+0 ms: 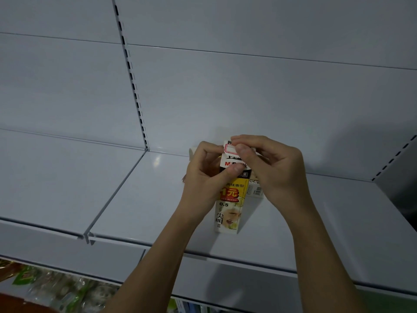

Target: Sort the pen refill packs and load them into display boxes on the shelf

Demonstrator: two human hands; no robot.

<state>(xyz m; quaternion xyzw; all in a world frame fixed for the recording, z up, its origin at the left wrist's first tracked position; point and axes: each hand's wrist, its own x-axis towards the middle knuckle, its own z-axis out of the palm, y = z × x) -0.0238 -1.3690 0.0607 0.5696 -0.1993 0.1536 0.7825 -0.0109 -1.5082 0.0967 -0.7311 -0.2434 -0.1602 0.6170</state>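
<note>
The display box (230, 199) stands upright on the white shelf (158, 199), its long axis vertical, printed face toward the camera. The left hand (203, 175) grips its upper side; the right hand (268, 163) pinches the top flap (230, 149).

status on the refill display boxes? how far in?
Early. Done: one display box stands on the shelf. In hand: left hand grips its upper part while right hand pinches the top flap. Left: no refill packs visible; the shelf shows no other boxes.
</note>
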